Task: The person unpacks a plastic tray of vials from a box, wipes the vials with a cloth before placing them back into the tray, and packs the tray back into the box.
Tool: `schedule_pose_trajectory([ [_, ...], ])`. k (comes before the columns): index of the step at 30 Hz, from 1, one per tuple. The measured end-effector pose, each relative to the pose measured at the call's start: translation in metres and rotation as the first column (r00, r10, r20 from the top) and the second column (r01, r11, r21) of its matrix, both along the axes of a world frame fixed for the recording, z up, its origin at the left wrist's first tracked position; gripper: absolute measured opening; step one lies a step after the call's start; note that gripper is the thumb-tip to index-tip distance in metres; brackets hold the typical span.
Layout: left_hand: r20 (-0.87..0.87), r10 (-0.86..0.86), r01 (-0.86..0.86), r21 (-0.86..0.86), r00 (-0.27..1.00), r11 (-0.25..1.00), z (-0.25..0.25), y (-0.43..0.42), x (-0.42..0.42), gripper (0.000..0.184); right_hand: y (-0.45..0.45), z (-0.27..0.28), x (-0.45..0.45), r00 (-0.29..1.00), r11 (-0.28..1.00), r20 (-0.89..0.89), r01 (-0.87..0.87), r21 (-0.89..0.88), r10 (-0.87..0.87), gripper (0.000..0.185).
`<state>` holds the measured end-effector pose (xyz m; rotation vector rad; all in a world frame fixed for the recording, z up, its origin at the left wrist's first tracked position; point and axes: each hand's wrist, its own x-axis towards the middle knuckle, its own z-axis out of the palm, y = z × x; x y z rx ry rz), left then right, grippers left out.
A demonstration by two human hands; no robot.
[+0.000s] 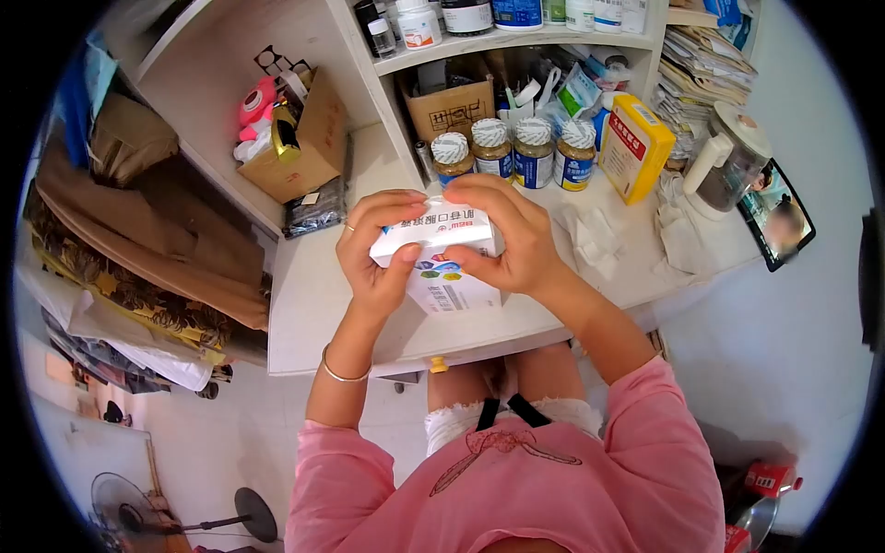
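Note:
A white carton (pixel 454 293) with blue and red print stands upright on the white desk, its top end facing me. My left hand (pixel 376 249) curls around its left top corner, thumb on the front face and fingers over the top edge. On the other side, my right hand (pixel 512 235) grips the right top corner in the same way. Both thumbs press near the top front edge. Whether the top flap is loose cannot be made out. Several glass jars (pixel 533 157) with blue labels and foil-covered lids stand just behind the carton.
Right of the jars stand a yellow box (pixel 636 147) and a glass pitcher (pixel 733 166). Crumpled white tissues (pixel 595 235) lie near the desk's right side, and a tablet (pixel 777 214) leans by the right edge. A cardboard box (pixel 313 138) fills the left shelf.

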<state>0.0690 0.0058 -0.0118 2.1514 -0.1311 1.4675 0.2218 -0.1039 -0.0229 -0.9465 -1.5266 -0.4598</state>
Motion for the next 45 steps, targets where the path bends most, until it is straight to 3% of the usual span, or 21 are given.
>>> schedule_pose_trajectory([
  [3,-0.039,0.000,0.001,0.020,0.999,1.000,0.002,0.001,-0.002,0.034,-0.004,0.001,-0.001,1.000,0.998,-0.010,0.017,-0.054,-0.018,0.049],
  [5,-0.036,0.117,-0.107,0.208,0.992,0.972,0.009,0.003,-0.004,0.030,-0.004,0.002,-0.002,0.997,0.997,0.020,0.070,-0.044,-0.070,0.050],
  [6,-0.033,0.119,-0.110,0.208,0.992,0.972,0.014,-0.001,-0.006,0.030,-0.005,0.002,-0.003,0.997,0.997,0.022,0.068,-0.043,-0.067,0.050],
  [8,-0.007,0.440,-0.403,0.389,0.898,0.828,0.025,-0.013,-0.014,0.027,-0.006,-0.001,-0.010,0.968,0.969,0.065,0.246,-0.022,-0.244,0.052],
  [9,-0.007,0.441,-0.404,0.389,0.897,0.828,0.027,-0.018,-0.014,0.027,-0.008,-0.001,-0.018,0.968,0.969,0.066,0.245,-0.021,-0.243,0.052],
  [12,-0.231,0.435,-0.346,0.341,0.871,0.874,0.033,-0.029,-0.014,0.030,-0.012,-0.003,-0.042,0.843,0.848,0.138,0.529,-0.041,-0.519,0.058],
  [13,-0.232,0.437,-0.348,0.342,0.869,0.873,0.037,-0.027,-0.015,0.030,-0.015,-0.005,-0.046,0.845,0.849,0.136,0.526,-0.041,-0.517,0.058],
  [15,-0.363,0.220,-0.180,0.142,0.906,0.973,0.044,-0.020,-0.019,0.036,-0.022,-0.009,-0.053,0.888,0.887,0.109,0.456,-0.073,-0.447,0.066],
  [16,-0.397,0.171,-0.111,0.170,0.902,0.979,0.049,-0.019,-0.020,0.046,-0.022,-0.015,-0.056,0.905,0.903,0.091,0.422,-0.083,-0.415,0.070],
  [23,-0.453,0.113,-0.027,0.192,0.884,0.981,0.043,-0.003,-0.013,0.054,-0.030,-0.021,-0.055,0.923,0.915,0.076,0.385,-0.121,-0.378,0.076],
  [26,-0.504,-0.121,0.154,0.023,0.855,0.988,0.042,0.015,-0.012,0.051,-0.029,-0.018,-0.054,0.937,0.934,0.119,0.341,-0.108,-0.328,0.073],
  [29,-0.499,-0.083,0.137,0.072,0.862,0.988,0.048,0.008,-0.015,0.056,-0.028,-0.019,-0.051,0.928,0.925,0.160,0.356,-0.128,-0.335,0.073],
  [31,-0.491,-0.035,0.101,0.109,0.871,0.989,0.046,0.004,-0.021,0.064,-0.028,-0.028,-0.048,0.982,0.964,-0.048,0.171,-0.206,-0.184,0.076],
  [33,-0.409,0.106,-0.039,0.168,0.906,0.985,0.041,-0.006,-0.023,0.076,-0.031,-0.035,-0.046,0.986,0.961,-0.055,0.138,-0.241,-0.155,0.079],
  [35,-0.353,0.116,-0.071,0.140,0.928,0.988,0.027,-0.009,-0.024,0.090,-0.035,-0.042,-0.046,0.987,0.934,-0.078,0.105,-0.342,-0.139,0.087],
  [37,-0.278,0.087,-0.125,-0.124,0.957,0.984,0.008,-0.009,-0.022,0.096,-0.037,-0.049,-0.049,0.988,0.917,-0.083,0.089,-0.390,-0.131,0.088],
  [38,-0.267,0.089,-0.127,-0.127,0.959,0.984,0.000,-0.011,-0.021,0.096,-0.037,-0.053,-0.049,0.987,0.898,-0.101,0.070,-0.434,-0.126,0.089],
  [40,-0.280,-0.122,-0.024,-0.467,0.952,0.884,-0.017,-0.018,-0.019,0.090,-0.036,-0.061,-0.050,0.988,0.887,-0.066,0.094,-0.453,-0.138,0.090],
  [41,-0.276,-0.119,-0.026,-0.472,0.954,0.881,-0.024,-0.018,-0.017,0.090,-0.036,-0.064,-0.051,0.987,0.875,-0.040,0.116,-0.470,-0.153,0.090],
  [43,-0.429,-0.365,-0.040,-0.692,0.826,0.721,-0.036,-0.018,-0.014,0.081,-0.039,-0.065,-0.053,0.988,0.865,-0.032,0.118,-0.488,-0.152,0.089],
  [45,-0.458,-0.324,-0.071,-0.659,0.828,0.749,-0.042,-0.023,-0.015,0.078,-0.041,-0.067,-0.054,0.988,0.857,-0.024,0.121,-0.500,-0.154,0.088],
])
